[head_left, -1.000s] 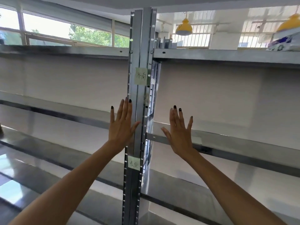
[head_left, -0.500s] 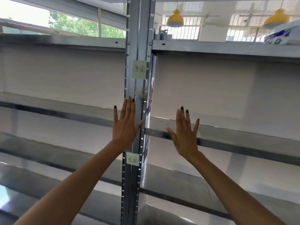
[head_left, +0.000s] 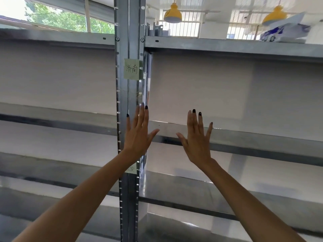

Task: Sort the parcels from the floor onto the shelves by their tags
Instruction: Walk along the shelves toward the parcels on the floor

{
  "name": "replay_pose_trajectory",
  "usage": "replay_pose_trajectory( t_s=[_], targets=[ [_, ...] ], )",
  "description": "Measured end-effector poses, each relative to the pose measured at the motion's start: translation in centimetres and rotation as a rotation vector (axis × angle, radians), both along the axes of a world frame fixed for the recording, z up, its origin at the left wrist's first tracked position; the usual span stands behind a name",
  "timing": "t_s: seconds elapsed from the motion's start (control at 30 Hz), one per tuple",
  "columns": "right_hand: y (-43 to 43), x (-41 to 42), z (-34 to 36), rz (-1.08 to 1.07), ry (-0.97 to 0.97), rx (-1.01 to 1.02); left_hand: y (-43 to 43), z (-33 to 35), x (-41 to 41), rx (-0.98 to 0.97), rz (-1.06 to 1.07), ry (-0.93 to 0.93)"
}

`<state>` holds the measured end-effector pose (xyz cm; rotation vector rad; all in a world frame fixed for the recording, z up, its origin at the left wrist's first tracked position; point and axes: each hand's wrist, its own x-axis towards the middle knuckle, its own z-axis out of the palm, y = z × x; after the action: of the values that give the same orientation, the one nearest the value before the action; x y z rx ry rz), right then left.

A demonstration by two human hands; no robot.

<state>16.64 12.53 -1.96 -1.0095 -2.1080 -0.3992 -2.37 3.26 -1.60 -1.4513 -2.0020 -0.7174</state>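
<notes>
Above the spread, empty fingers of left hand (head_left: 138, 137) and right hand (head_left: 197, 142), a green tag (head_left: 131, 69) is showing; no floor parcels are appearing. Misreading tags risks misplacement.

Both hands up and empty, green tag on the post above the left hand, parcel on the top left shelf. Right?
Not quite. The head view shows the parcel on the top right shelf, not the left. The rest holds: left hand and right hand are empty, green tag on the post.
</notes>
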Motion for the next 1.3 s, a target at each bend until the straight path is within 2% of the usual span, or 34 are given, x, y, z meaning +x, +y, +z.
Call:
replay_pose_trajectory(
  t_s=[0.23, 0.53, 0.97, 1.3],
  targets=[
    [0.7, 5.8, -2.1, -0.120, -0.002, -0.057, 4.2, -2.6, 7.1, -0.069, -0.172, 0.018],
    [2.3, 18.4, -4.0, -0.353, -0.022, -0.074, 7.5, -3.2, 18.4, -0.132, -0.235, 0.225],
    [1.4, 36.9, -3.6, -0.526, 0.012, -0.036, 10.7, -3.3, 36.8, -0.080, -0.454, 0.184],
    [-2.4, 53.9, -5.8, -0.811, -0.010, -0.114, 12.7, -4.1, 54.3, -0.048, -0.714, 0.212]
  ],
)
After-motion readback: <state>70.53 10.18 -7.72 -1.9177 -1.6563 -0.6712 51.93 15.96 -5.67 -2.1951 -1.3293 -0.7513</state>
